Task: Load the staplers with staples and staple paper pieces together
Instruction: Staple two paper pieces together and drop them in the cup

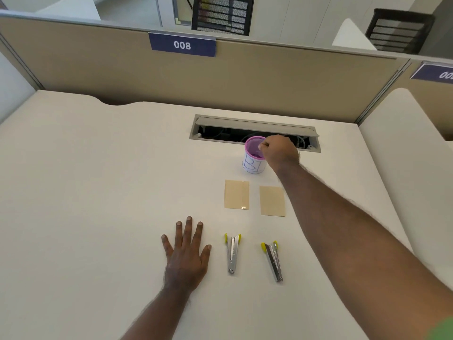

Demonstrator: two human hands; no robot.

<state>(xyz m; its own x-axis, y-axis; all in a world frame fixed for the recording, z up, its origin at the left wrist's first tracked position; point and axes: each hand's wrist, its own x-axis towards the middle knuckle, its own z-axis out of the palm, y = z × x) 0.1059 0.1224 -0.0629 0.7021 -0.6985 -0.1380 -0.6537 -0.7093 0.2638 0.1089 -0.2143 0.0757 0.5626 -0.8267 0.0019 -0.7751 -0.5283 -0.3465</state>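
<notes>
Two small metal staplers with yellow ends lie open on the white desk (98, 192): the left stapler (232, 252) and the right stapler (272, 260). Beyond them lie two tan paper pieces, the left paper (236, 194) and the right paper (272, 200). A purple mesh cup (254, 154) with a white paper label stands behind the papers. My right hand (279, 149) is at the cup's rim with fingers curled together over its opening; whether it pinches anything is too small to tell. My left hand (186, 251) rests flat on the desk, left of the left stapler.
An open cable tray slot (255, 127) with cables inside runs behind the cup. A beige partition (220, 77) with a blue "008" sign (182, 44) closes the desk's far side. A white side panel (402, 155) stands at the right.
</notes>
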